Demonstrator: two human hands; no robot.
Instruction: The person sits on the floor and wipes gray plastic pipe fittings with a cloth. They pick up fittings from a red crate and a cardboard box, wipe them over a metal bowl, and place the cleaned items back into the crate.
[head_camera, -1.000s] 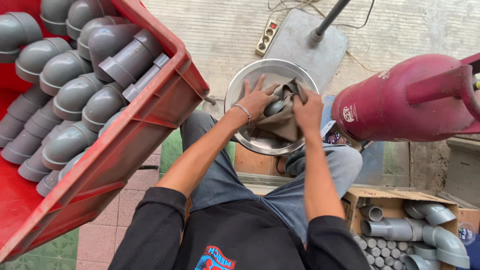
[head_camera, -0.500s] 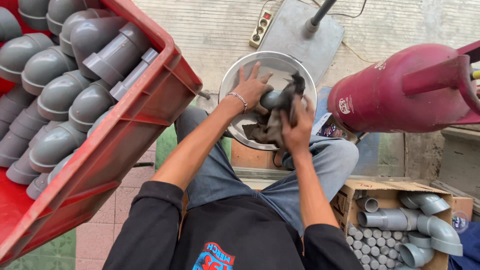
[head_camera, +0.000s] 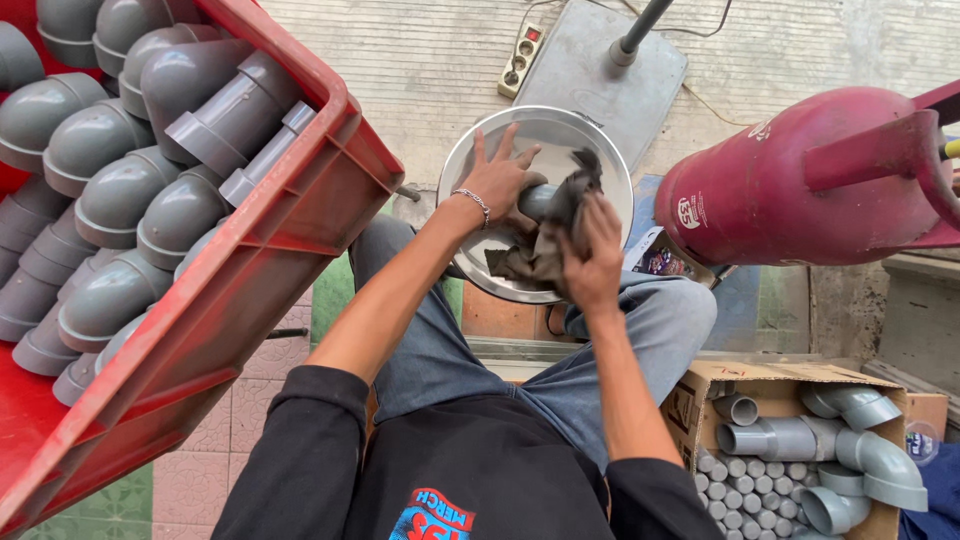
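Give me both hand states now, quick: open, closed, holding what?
Left hand: fingers spread, gripping the grey plastic pipe fitting over the round metal bowl.
Right hand: closed on the dark grey cloth, pressed against the fitting.

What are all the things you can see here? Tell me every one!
grey pipe fitting: one, grey, held over the bowl
rag: one, dark brown, wrapped on the fitting
metal bowl: one, silver, on the lap
red crate: one, left, full of grey elbows, too many to count
gas cylinder: one, dark red, right
cardboard box: one, brown, lower right, holds grey fittings
power strip: one, pale, top
left hand: on the fitting
right hand: gripping the rag
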